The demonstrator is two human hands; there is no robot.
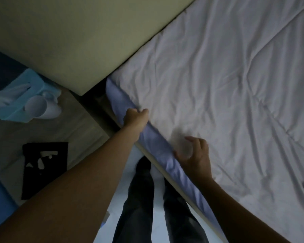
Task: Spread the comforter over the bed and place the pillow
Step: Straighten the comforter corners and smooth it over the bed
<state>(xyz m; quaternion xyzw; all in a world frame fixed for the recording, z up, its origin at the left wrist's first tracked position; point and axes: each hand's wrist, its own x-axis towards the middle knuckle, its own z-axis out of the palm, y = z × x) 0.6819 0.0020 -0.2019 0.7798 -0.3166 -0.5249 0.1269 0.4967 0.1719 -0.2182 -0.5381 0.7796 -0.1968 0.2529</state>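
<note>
A wrinkled white comforter (218, 85) covers the bed, reaching from the padded headboard (68, 37) down to the near side edge. Its hem hangs over the bed's side as a bluish fold (158, 146). My left hand (136, 118) is closed on that hem near the head end of the bed. My right hand (197, 156) hovers at the edge a little nearer to me, fingers spread and curled, holding nothing. No pillow is in view.
A bedside table (74, 130) stands left of the bed with a blue tissue box (23, 99), white paper cups (42, 106) and a flat black object (44, 169). My legs (142, 199) stand on the pale floor beside the wooden bed frame (172, 174).
</note>
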